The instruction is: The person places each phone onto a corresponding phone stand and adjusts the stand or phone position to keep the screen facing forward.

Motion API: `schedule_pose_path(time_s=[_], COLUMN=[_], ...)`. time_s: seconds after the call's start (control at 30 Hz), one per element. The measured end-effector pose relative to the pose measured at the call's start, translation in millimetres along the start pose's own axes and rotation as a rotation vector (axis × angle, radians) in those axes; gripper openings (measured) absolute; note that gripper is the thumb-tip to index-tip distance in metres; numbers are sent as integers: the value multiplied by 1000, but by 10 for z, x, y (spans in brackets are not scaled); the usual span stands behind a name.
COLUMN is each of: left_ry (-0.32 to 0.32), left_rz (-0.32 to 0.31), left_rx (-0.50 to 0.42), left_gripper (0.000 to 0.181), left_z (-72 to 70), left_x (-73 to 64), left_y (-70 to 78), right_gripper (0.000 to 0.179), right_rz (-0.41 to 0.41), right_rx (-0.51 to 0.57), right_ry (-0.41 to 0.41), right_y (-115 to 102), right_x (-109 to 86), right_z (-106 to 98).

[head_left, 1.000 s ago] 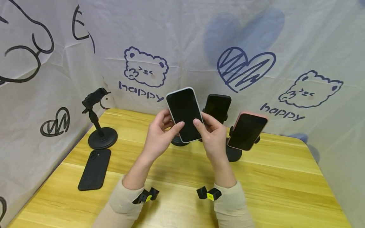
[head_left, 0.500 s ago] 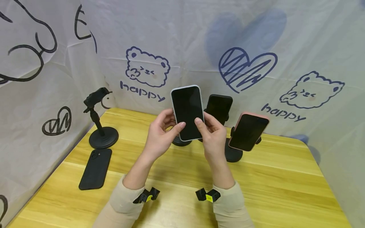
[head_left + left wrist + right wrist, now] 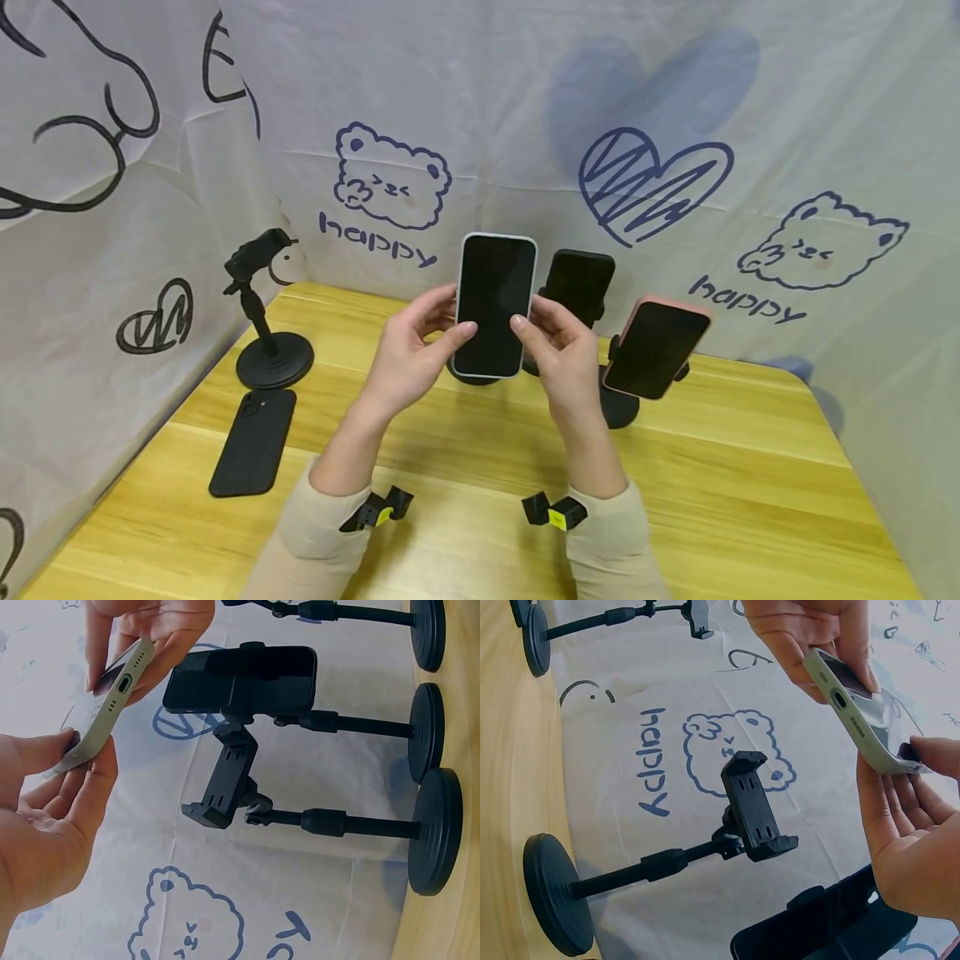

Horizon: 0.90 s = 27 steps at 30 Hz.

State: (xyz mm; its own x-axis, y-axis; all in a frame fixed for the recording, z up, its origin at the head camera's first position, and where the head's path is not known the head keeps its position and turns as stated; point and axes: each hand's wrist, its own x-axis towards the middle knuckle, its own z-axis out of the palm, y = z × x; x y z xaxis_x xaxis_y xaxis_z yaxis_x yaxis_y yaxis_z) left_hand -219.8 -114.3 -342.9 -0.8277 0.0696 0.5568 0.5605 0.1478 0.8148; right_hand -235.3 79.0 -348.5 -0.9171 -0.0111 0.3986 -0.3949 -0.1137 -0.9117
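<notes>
A smartphone with a pale rim [image 3: 495, 304], its dark screen facing the head camera, is held upright between both hands above the table. My left hand [image 3: 408, 354] grips its left edge, thumb on the front and fingers behind. On the opposite edge my right hand [image 3: 566, 354] holds it the same way. Both wrist views show the phone's pale green bottom edge [image 3: 120, 690] with its charging port. Behind it stands a black phone stand with a bare clamp [image 3: 756, 806]; in the head view the phone hides most of that stand.
To the right, two stands carry a black phone [image 3: 577, 283] and a pink-cased phone [image 3: 656, 350]. At the left is another stand [image 3: 266, 325] with no phone in its clamp. A black phone [image 3: 253, 443] lies face down before it. A printed cloth [image 3: 510, 117] hangs behind the wooden table [image 3: 720, 500].
The phone has turned from leaning left to nearly straight upright, its top shifting rightward. Both hands keep their grip on its edges.
</notes>
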Motion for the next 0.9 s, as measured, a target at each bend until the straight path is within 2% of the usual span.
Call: schedule_pose_path(time_s=[0.23,0.5,0.73,0.83,0.9], left_ry=[-29,-41,15,54,104], left_rz=[-53,-51,-49,-27,-4], left_rx=[72,92,108,63,26], left_gripper=[45,46,46,42,39], left_z=[-46,-55,-33,-36,-45], left_x=[-10,-17,0,28,63], left_y=[32,26,-1,-36,-76], right_gripper=[32,30,30,30,29], right_rz=[5,16,0,-12,-17], right_rx=[-6,-24,32,65,82], right_ry=[-22,-58,-46,-29,-10], right_y=[0,6,15,21,24], right_x=[10,8,16,18,17], right_z=[-26,-44,-43,-35,-31])
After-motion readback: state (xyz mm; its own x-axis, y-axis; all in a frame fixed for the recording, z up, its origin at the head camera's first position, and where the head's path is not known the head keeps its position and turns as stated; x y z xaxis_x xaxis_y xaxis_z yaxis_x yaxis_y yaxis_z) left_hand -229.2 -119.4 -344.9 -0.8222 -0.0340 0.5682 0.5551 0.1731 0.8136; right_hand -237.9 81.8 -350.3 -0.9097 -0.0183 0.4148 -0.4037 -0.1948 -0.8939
